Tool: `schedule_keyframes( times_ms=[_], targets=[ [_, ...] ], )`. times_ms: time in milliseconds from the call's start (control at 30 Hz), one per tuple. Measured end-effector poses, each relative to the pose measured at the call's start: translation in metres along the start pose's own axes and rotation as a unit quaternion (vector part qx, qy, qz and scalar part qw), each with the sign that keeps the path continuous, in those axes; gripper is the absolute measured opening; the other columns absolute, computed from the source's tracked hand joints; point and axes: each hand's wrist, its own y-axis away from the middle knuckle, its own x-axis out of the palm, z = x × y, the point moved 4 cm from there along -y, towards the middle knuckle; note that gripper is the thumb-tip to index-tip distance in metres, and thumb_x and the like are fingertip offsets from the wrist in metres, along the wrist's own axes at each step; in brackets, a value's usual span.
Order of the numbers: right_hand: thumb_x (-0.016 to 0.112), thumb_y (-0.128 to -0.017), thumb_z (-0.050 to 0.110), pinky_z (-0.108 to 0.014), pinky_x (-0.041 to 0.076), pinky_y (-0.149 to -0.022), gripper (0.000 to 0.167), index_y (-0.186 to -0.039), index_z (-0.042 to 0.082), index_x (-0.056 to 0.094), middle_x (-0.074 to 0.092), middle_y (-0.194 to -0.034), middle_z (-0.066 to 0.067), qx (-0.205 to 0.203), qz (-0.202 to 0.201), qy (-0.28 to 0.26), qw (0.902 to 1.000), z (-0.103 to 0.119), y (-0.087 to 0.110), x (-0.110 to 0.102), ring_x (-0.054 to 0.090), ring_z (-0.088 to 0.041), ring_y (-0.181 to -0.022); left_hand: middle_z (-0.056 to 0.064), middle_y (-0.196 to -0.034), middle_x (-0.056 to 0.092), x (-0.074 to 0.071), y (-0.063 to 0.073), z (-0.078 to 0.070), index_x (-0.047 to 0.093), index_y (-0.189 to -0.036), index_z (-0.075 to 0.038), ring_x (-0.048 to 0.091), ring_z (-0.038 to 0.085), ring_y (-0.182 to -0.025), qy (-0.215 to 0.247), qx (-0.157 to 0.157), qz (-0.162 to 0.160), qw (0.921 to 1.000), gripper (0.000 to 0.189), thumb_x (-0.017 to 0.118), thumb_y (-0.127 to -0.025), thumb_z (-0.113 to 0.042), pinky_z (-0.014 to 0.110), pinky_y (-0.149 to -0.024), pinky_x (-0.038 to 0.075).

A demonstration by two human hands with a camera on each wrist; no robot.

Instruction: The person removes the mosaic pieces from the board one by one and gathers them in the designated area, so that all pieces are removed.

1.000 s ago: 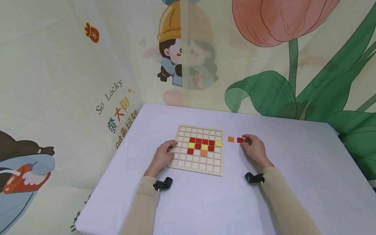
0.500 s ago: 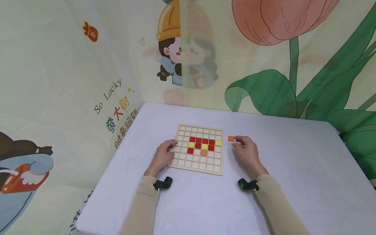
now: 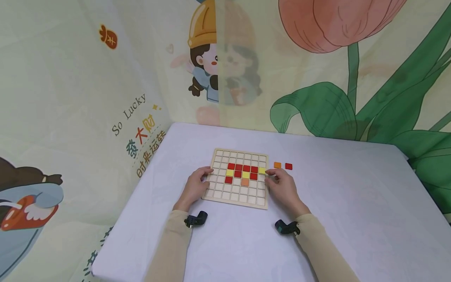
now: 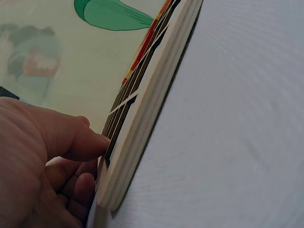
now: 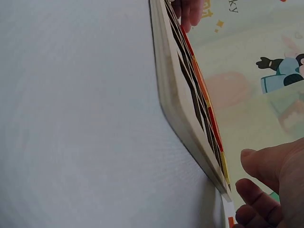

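Left hand on the rim: the bare left hand [image 3: 195, 184] meets the left edge of the square pale-wood grid board [image 3: 234, 196], thumb and fingers apart, steadying rather than clamping; a careless nudge there could skew the board on its cloth.
Tiles in the grid: flat red, yellow and orange square tiles [image 3: 246, 168] sit in the board's middle cells, and I'd worry about a sudden jolt popping some out of line.
Yellow corner of the cluster: one flat yellow square tile [image 3: 262, 170] lies in the right-hand column, so close to the reaching fingertips that a stray brush could shift it.
Right hand at the edge: the bare right hand [image 3: 283, 190] is by the board's right side, thumb and fingers apart with nothing between them; contact with the rim, I cannot tell.
Loose pair: a flat orange square tile [image 3: 277, 165] and a flat red square tile [image 3: 288, 166] lie beyond that hand, where a trailing knuckle could scatter them.
White cloth: a smooth white tablecloth [image 3: 352, 188] carries everything, probably offering the board little bite.
Walls: pale printed fabric with "So Lucky" lettering [image 3: 129, 112] at left, a yellow-helmeted cartoon figure [image 3: 202, 51] mid-wall, a big pink tulip [image 3: 338, 23] at right.
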Motion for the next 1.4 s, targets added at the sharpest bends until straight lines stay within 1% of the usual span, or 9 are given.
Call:
schedule_keyframes(
  times_ms=[167, 300, 567, 733, 867, 1100, 1267, 1400],
  targets=[
    [0.067, -0.091, 0.017, -0.036, 0.048, -0.083, 0.031, -0.12, 0.008, 0.065, 0.06, -0.113, -0.007, 0.001, 0.006, 0.006, 1.0, 0.0, -0.004, 0.005, 0.051, -0.024, -0.099, 0.005, -0.144, 0.05, -0.001, 0.001, -0.001, 0.061, -0.129, -0.009, 0.044, 0.023, -0.135, 0.002, 0.001, 0.0, 1.0, 0.045, 0.058, -0.088, 0.006, 0.041, -0.109, 0.04],
    [0.067, -0.091, 0.016, -0.036, 0.047, -0.081, 0.029, -0.119, 0.008, 0.066, 0.061, -0.111, -0.008, -0.004, 0.0, 0.014, 0.9999, 0.002, -0.01, 0.008, 0.051, -0.024, -0.097, 0.006, -0.143, 0.051, -0.002, 0.001, -0.002, 0.061, -0.13, -0.008, 0.044, 0.023, -0.134, -0.001, 0.005, 0.0, 1.0, 0.044, 0.058, -0.088, 0.005, 0.041, -0.108, 0.041],
    [0.066, -0.09, 0.014, -0.034, 0.046, -0.079, 0.028, -0.117, 0.006, 0.066, 0.062, -0.108, -0.009, 0.004, -0.005, 0.02, 0.9998, 0.003, -0.022, 0.009, 0.052, -0.024, -0.093, 0.006, -0.143, 0.051, -0.002, 0.001, -0.002, 0.061, -0.129, -0.008, 0.044, 0.024, -0.134, -0.001, 0.003, 0.0, 1.0, 0.044, 0.058, -0.087, 0.006, 0.041, -0.109, 0.04],
    [0.066, -0.089, 0.013, -0.034, 0.045, -0.076, 0.028, -0.115, 0.003, 0.067, 0.063, -0.103, -0.011, -0.003, -0.015, 0.023, 0.9996, 0.003, -0.027, 0.009, 0.054, -0.024, -0.088, 0.005, -0.144, 0.05, -0.001, 0.001, -0.002, 0.061, -0.129, -0.009, 0.044, 0.024, -0.134, -0.001, 0.001, 0.001, 1.0, 0.045, 0.058, -0.087, 0.006, 0.042, -0.109, 0.04],
    [0.067, -0.088, 0.013, -0.032, 0.045, -0.075, 0.028, -0.114, 0.003, 0.068, 0.062, -0.101, -0.01, 0.003, -0.017, 0.027, 0.9995, 0.004, -0.029, 0.009, 0.054, -0.024, -0.087, 0.005, -0.144, 0.05, 0.0, 0.001, -0.002, 0.061, -0.129, -0.009, 0.043, 0.023, -0.135, 0.003, -0.002, 0.002, 1.0, 0.045, 0.057, -0.087, 0.006, 0.041, -0.109, 0.04],
    [0.067, -0.089, 0.015, -0.033, 0.044, -0.074, 0.032, -0.118, 0.001, 0.067, 0.058, -0.097, -0.01, 0.013, 0.007, 0.062, 0.9979, 0.005, -0.032, 0.011, 0.051, -0.024, -0.088, 0.006, -0.144, 0.05, -0.001, 0.001, -0.003, 0.061, -0.129, -0.009, 0.044, 0.024, -0.135, 0.006, 0.002, 0.0, 1.0, 0.045, 0.057, -0.087, 0.007, 0.042, -0.109, 0.04],
    [0.068, -0.09, 0.017, -0.033, 0.045, -0.074, 0.033, -0.119, 0.001, 0.067, 0.056, -0.097, -0.009, 0.023, 0.022, 0.071, 0.997, 0.004, -0.035, 0.012, 0.05, -0.024, -0.089, 0.005, -0.144, 0.05, -0.001, 0.001, -0.002, 0.062, -0.129, -0.01, 0.043, 0.023, -0.135, 0.005, -0.005, 0.002, 1.0, 0.044, 0.057, -0.088, 0.006, 0.041, -0.109, 0.04],
    [0.069, -0.089, 0.017, -0.032, 0.044, -0.074, 0.03, -0.116, 0.003, 0.068, 0.056, -0.097, -0.009, 0.025, 0.02, 0.07, 0.997, 0.002, -0.034, 0.013, 0.05, -0.023, -0.088, 0.005, -0.145, 0.049, -0.001, 0.001, -0.002, 0.061, -0.129, -0.01, 0.043, 0.024, -0.135, 0.006, -0.005, 0.002, 1.0, 0.045, 0.057, -0.088, 0.006, 0.041, -0.109, 0.04]
  ],
)
